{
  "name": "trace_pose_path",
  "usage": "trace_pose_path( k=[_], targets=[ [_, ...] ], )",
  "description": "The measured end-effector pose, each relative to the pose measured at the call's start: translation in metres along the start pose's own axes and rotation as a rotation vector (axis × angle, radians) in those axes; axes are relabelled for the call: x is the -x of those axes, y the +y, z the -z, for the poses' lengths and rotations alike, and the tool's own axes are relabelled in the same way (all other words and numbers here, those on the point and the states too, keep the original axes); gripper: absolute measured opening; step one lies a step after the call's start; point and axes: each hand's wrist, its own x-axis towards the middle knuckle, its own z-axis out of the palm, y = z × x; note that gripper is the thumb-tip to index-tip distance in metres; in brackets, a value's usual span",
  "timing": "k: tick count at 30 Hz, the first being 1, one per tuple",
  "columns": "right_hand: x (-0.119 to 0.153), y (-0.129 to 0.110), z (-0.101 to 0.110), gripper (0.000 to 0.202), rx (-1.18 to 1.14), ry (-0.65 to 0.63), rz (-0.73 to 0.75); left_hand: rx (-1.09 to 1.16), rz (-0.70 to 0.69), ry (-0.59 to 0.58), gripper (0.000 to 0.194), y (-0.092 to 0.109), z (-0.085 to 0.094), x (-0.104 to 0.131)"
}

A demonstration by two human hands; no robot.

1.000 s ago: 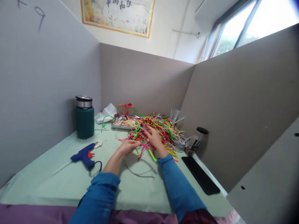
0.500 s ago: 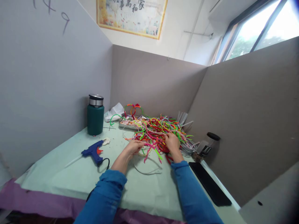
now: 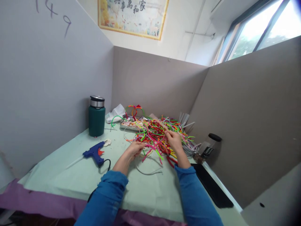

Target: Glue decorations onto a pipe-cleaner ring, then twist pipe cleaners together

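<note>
A tangled pile of fuzzy stems (image 3: 175, 125) in red, green, pink, yellow and grey lies at the back of the table. My left hand (image 3: 135, 149) is closed on the end of a pink stem (image 3: 152, 146) in front of the pile. At the pile's near side my right hand (image 3: 173, 140) has its fingers pinched together among the stems; what they hold is too small to make out. A loose grey stem (image 3: 148, 173) lies curved on the table below my hands.
A blue glue gun (image 3: 94, 153) and a green bottle (image 3: 96, 116) stand or lie at the left. Behind are a metal tray (image 3: 131, 125) of small pieces and white paper (image 3: 117, 112). To the right are a black flat object (image 3: 211, 185) and a clear jar (image 3: 210, 147).
My right hand has shifted slightly up and left over the pile, and stems near it have moved, with yellow ones now showing beside it. My left hand is nearly still.
</note>
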Motion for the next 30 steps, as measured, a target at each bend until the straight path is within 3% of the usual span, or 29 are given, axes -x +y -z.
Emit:
trace_pose_path(
  k=[3,6,10,14,16,19,23,25,27,30],
  targets=[
    [0.001,-0.007,0.006,0.036,0.21,0.118,0.122,-0.135,-0.045,0.095,0.029,-0.005,0.001,-0.005],
    [-0.004,-0.012,0.019,0.037,0.198,0.272,0.146,-0.444,-0.165,0.205,0.021,-0.007,0.001,-0.008],
    [-0.012,-0.019,0.039,0.039,-0.123,0.414,0.065,-0.916,-0.246,0.243,0.022,-0.005,0.001,-0.006],
    [-0.014,-0.029,0.04,0.04,-0.576,0.395,-0.098,-1.083,-0.303,0.373,0.026,-0.004,0.0,-0.002],
    [-0.011,-0.032,0.03,0.039,-0.775,0.328,-0.193,-1.034,-0.417,0.413,0.025,-0.003,-0.002,-0.002],
    [-0.003,-0.03,0.004,0.037,-0.978,0.222,-0.327,-0.737,-0.498,0.267,0.027,-0.001,-0.007,-0.001],
    [0.012,-0.018,-0.037,0.034,-1.058,0.123,-0.419,-0.316,-0.322,-0.041,0.052,0.001,-0.017,0.003],
    [0.019,-0.012,-0.053,0.033,-1.058,0.095,-0.432,-0.215,-0.265,-0.151,0.05,0.0,-0.019,0.004],
    [0.025,-0.006,-0.064,0.034,-1.016,0.084,-0.438,-0.175,-0.231,-0.183,0.043,-0.001,-0.02,0.003],
    [0.033,0.0,-0.069,0.038,-0.832,0.056,-0.376,-0.14,-0.163,-0.089,0.034,-0.003,-0.019,0.0]
  ],
)
